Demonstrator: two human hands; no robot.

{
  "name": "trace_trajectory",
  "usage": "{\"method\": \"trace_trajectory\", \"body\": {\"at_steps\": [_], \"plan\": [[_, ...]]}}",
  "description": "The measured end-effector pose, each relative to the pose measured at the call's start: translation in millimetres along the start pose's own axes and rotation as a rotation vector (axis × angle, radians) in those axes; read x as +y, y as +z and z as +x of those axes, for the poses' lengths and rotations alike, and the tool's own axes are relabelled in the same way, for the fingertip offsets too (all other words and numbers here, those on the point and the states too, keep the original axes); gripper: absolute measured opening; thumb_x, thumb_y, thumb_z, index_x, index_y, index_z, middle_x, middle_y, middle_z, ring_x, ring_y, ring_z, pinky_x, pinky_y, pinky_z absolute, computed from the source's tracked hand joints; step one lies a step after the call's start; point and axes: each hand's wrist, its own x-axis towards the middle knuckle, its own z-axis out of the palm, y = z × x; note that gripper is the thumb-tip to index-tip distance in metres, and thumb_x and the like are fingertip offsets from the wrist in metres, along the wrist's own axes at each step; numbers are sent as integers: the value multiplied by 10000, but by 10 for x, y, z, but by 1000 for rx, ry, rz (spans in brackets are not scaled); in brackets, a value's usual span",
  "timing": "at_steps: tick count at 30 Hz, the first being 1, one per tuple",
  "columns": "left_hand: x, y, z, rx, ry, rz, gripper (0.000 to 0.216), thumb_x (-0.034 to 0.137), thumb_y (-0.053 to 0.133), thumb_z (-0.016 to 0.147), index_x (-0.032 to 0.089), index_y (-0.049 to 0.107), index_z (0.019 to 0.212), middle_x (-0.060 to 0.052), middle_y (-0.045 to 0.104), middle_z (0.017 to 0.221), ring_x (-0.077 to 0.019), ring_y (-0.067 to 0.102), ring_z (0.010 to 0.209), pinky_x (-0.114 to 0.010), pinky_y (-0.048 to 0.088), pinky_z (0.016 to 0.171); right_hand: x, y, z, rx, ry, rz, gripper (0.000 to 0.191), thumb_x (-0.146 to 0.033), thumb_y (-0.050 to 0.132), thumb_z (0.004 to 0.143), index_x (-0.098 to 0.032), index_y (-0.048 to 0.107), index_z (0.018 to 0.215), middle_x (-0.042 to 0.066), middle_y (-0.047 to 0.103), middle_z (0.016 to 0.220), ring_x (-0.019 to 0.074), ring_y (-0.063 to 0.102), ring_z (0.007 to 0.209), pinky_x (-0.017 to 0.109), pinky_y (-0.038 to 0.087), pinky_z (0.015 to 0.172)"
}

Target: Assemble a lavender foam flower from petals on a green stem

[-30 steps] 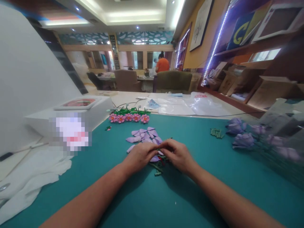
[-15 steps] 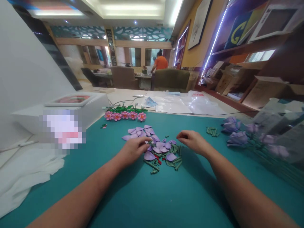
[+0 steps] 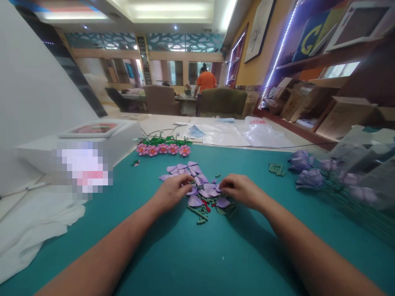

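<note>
A loose pile of purple petal pieces [image 3: 208,189] and green stem pieces [image 3: 197,212] lies mid-mat, with a few red bits [image 3: 206,204] among them. At the pile's left side is my left hand [image 3: 174,190], thumb and forefinger closed around a small green piece [image 3: 192,181] partly hidden by the fingers. My right hand [image 3: 242,190] reaches over the pile's right side, its fingers drawn together at a purple petal. Whether those fingertips grip anything is hidden. More petals [image 3: 182,167] are spread just behind my left hand.
Pink flowers [image 3: 163,149] lie at the mat's back edge. Small green sticks [image 3: 277,169] and purple roses [image 3: 308,179] are on the right. A white box [image 3: 123,135] and white cloth [image 3: 40,222] stand left. Plastic bags [image 3: 262,133] lie behind. A person in orange [image 3: 206,80] is farther off.
My right hand has moved left and slightly down onto the right side of the pile, covering some green pieces. My left hand has stayed nearly still.
</note>
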Motion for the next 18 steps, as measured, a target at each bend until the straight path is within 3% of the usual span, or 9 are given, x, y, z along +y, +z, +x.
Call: {"method": "trace_trajectory", "body": {"at_steps": [6,18], "plan": [[-1,6,2,6,25,-17,242,275,487,763,181,647,919,4,636,729,-146,548,663,-251,414,648,-255,240,-68,-73,-203,-138,154,-145,571,790,-203,706,742,37,643,765,154,570,743,237,375,636],[6,32,-31,36,39,-9,248,228,506,762,157,676,928,-13,662,767,-140,548,668,-243,408,649,-426,369,-106,-152,-72,-406,193,-256,544,851,-174,715,816,84,668,898,203,591,874,267,373,684]]}}
